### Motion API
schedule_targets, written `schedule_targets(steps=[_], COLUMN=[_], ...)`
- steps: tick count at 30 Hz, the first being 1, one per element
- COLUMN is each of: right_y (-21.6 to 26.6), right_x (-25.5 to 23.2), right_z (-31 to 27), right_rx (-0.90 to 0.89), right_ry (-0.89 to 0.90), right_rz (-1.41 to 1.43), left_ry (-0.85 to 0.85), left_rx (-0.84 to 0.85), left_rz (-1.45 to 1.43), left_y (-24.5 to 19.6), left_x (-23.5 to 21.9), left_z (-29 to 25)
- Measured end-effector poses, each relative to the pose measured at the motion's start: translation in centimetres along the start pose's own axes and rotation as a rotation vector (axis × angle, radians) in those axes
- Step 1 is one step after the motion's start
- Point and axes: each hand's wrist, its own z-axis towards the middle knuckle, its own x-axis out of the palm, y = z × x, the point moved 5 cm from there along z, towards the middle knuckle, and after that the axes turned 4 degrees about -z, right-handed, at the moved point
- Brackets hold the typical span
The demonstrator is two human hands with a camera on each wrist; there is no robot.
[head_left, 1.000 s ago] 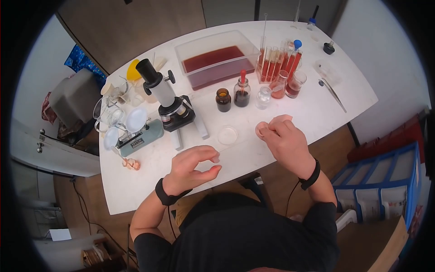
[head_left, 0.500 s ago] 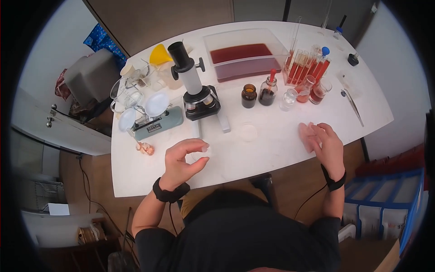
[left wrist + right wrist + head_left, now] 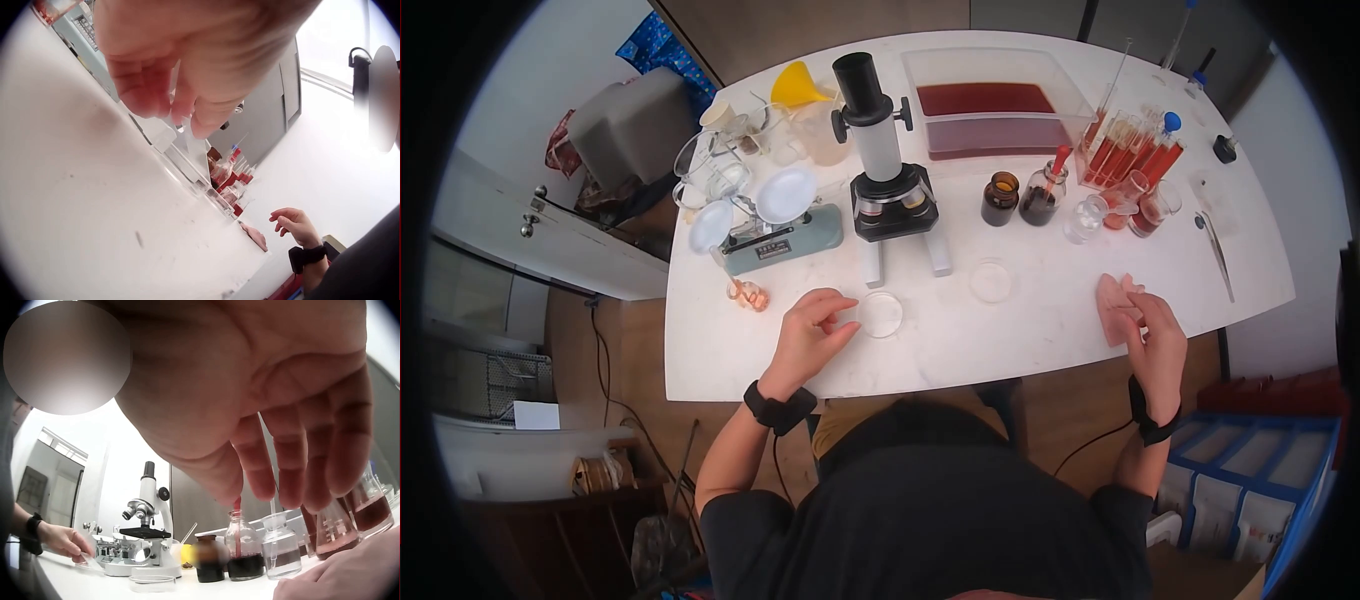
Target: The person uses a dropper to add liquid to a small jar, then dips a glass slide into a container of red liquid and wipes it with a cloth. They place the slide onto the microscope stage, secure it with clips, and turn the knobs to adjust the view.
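Note:
My left hand (image 3: 815, 335) pinches the near-left rim of a clear petri dish (image 3: 882, 315) between thumb and fingers, low over the table. In the right wrist view this dish (image 3: 94, 565) looks tilted. A second petri dish (image 3: 991, 282) lies flat to its right. My right hand (image 3: 1157, 345) hovers beside a flat pink, fleshy-looking piece (image 3: 1112, 312) at the table's right side. Its fingers are loosely bent and hold nothing; in the left wrist view a gap shows between that hand (image 3: 299, 226) and the pink piece (image 3: 254, 236).
Behind the dishes stand a microscope (image 3: 880, 150), a brown bottle (image 3: 1001, 200), a dropper bottle (image 3: 1043, 195) and a rack of red-filled test tubes (image 3: 1125, 150). A balance (image 3: 785, 240) is at left, tweezers (image 3: 1216, 258) at far right. A plastic tub of red liquid (image 3: 1000, 135) sits behind.
The right hand has carried the pink piece rightward, let go of it and drawn back a little. The left hand has lowered its petri dish to the table surface. The head view has shifted.

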Motion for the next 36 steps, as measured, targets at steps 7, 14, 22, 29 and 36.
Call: schedule_targets(steps=[7,14,22,29,36], right_y=[0.2,-0.3,-0.8,-1.8,-3.0], right_x=[-0.6,0.0,0.6,1.7,2.3], right_z=[-0.5,-0.4,-0.3,-0.5,-0.7], right_rx=[-0.025,-0.01,0.004,-0.045,0.019], right_ry=[-0.066,-0.046,-0.02,0.051,0.063], right_rz=[0.007,-0.009,-0.032,-0.147,-0.132], left_ry=[0.1,0.159,0.179,0.18,0.157], left_rx=[-0.022,-0.032,-0.018,-0.005,0.012], left_rz=[0.053,0.084,0.082,0.066,0.088], left_y=[0.8,0.3,-0.1,0.0,-0.7], left_x=[0.2,0.2,0.2,0.2,0.1], left_z=[0.3,0.4,0.4,0.4,0.3])
